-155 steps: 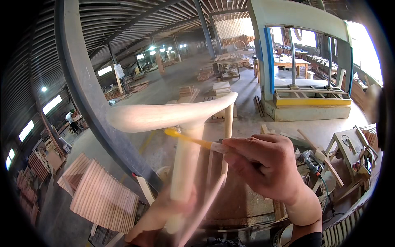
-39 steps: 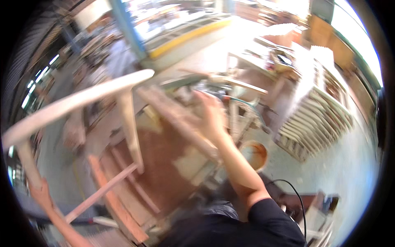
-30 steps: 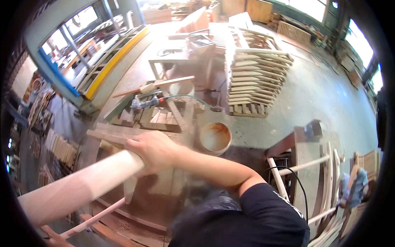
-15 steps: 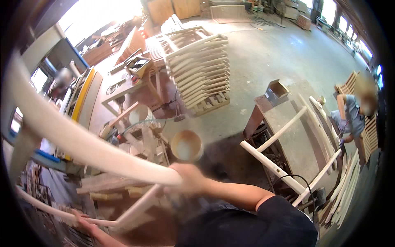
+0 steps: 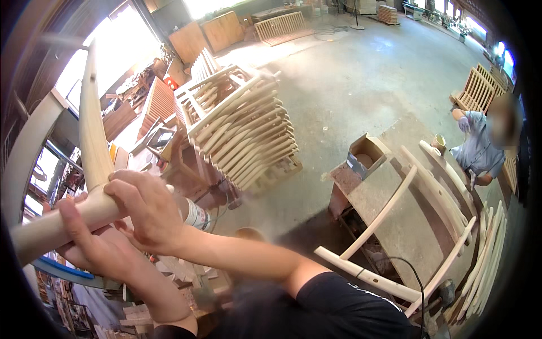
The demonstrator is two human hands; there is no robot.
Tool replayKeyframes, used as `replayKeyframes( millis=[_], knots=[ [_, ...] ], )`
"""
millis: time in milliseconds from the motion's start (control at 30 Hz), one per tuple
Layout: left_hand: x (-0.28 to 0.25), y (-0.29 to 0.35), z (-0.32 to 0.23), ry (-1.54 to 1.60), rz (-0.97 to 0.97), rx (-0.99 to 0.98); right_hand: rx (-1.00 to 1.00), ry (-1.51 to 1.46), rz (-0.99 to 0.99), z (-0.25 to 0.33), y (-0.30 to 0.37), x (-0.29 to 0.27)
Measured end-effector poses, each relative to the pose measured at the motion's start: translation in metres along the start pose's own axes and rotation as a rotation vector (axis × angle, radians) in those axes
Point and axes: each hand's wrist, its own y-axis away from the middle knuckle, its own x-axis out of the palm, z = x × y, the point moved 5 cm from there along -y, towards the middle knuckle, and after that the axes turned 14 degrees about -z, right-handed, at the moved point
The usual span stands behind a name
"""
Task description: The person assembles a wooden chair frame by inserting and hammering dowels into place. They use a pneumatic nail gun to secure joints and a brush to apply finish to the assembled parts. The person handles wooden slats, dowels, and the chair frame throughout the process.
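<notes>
A pale wooden frame fills the left side, close to me. One long flat piece of it rises toward the top, and a thick rounded piece crosses it lower down. My left hand is wrapped round the rounded piece from below, thumb over its near side. Just beside it, my right hand is closed over the end of that piece at the joint. Both hands are almost touching. The far ends of the frame run out toward the picture's left rim.
A tall stack of slatted wooden frames stands ahead. On the right, a workbench carries an open box and a partly joined wooden frame. A co-worker is beyond it. Loose wooden rods lie nearby. A white bucket is below my right forearm.
The wooden frame has turned and swung up on the left. My hands, apart before on two separate pieces, are now together at one joint. The view has shifted too.
</notes>
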Motion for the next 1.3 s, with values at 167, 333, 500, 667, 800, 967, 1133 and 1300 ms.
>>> replayKeyframes(
  millis=[167, 333, 500, 667, 800, 967, 1133, 1300],
  knots=[
    [0.021, -0.043, 0.095, 0.478, 0.182, -0.220, 0.729, -0.546, 0.234, -0.112, -0.007, 0.013],
    [0.085, -0.017, 0.184, 0.622, 0.374, -0.436, 0.688, -0.299, -0.075, -0.194, -0.111, -0.023],
    [0.165, 0.023, 0.321, 0.491, 0.456, -0.682, 0.716, -0.260, -0.478, -0.326, -0.134, -0.111],
    [0.247, 0.031, 0.476, 0.226, 0.378, -0.621, 0.777, -0.277, -0.532, -0.496, -0.078, -0.106],
    [0.268, 0.020, 0.616, 0.071, 0.507, -0.717, 1.073, -0.215, -0.567, -0.602, -0.019, -0.100],
    [0.279, 0.028, 0.737, -0.169, 0.548, -0.987, 1.289, -0.051, -0.561, -0.689, 0.004, -0.090],
    [0.282, 0.040, 0.851, -0.404, 0.552, -1.195, 1.431, 0.153, -0.430, -0.765, 0.002, -0.066],
    [0.280, 0.071, 0.928, -0.440, 0.627, -1.263, 1.575, 0.289, -0.359, -0.813, 0.028, -0.080]
  ],
)
